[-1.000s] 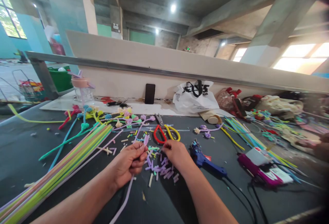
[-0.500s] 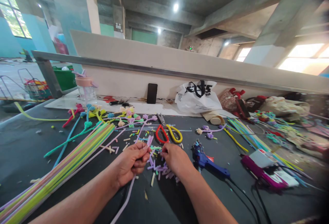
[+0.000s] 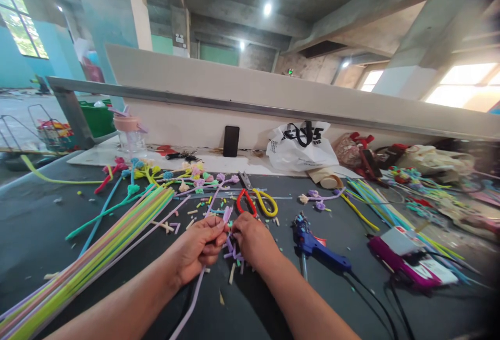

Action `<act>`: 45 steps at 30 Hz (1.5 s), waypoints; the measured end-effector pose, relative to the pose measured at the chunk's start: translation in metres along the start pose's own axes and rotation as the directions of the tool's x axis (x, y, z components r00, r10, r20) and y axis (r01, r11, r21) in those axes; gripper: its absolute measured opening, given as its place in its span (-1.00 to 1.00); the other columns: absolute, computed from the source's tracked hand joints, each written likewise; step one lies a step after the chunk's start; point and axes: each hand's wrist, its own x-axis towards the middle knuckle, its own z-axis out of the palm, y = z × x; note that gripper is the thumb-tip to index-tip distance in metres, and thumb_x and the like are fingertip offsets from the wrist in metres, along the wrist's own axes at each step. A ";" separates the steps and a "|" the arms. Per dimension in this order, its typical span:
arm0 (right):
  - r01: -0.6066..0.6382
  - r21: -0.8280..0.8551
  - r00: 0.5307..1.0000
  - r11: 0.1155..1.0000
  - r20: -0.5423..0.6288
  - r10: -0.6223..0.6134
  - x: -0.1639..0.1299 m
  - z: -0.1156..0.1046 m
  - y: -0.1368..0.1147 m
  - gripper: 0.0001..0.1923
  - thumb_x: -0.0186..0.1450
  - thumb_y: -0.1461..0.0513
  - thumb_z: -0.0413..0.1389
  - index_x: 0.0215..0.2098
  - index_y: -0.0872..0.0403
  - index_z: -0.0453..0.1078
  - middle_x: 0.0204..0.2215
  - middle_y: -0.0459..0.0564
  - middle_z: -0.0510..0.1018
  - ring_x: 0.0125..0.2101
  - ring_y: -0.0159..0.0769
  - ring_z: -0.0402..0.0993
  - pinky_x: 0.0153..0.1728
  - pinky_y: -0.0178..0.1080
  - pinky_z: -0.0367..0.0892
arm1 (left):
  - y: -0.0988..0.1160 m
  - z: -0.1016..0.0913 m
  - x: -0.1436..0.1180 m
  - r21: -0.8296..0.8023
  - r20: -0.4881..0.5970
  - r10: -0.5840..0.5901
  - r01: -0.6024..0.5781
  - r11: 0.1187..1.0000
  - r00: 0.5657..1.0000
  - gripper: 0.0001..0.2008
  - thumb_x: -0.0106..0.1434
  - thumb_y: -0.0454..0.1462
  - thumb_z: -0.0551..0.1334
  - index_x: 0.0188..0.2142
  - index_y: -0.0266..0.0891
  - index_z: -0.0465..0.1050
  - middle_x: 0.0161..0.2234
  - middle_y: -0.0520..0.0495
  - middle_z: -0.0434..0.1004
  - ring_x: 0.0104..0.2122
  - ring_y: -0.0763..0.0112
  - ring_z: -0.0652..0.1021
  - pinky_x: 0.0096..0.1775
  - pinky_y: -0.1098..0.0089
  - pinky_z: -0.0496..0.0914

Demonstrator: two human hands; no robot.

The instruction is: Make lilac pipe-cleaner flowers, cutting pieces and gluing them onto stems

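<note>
Closing leftward, the right hand [image 3: 252, 238] now nearly meets the left hand [image 3: 199, 246]. Left fingers pinch a lilac straw [image 3: 194, 293]; the right curls over cut pieces [image 3: 233, 254] at its 9 o'clock, its hold hidden.

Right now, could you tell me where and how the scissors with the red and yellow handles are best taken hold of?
Grip the scissors by the two handle loops, coming from above on the near side. They lie flat on the table, loops toward the person and blades pointing away, so the loops are the open, safe part. The right hand lies just before them.
</note>
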 end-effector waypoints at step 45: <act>-0.555 -0.325 0.813 0.766 -0.017 0.582 -0.080 -0.081 0.090 -0.37 0.02 0.37 -0.06 0.10 0.11 0.14 0.09 0.12 0.25 0.04 0.02 0.16 -0.11 0.04 0.15 | -0.002 -0.004 0.003 0.013 0.024 -0.068 0.068 0.998 0.997 -0.79 0.11 -0.21 0.21 -0.44 -0.26 0.20 -0.64 0.16 0.17 -0.75 0.76 0.02 -0.69 0.61 -0.22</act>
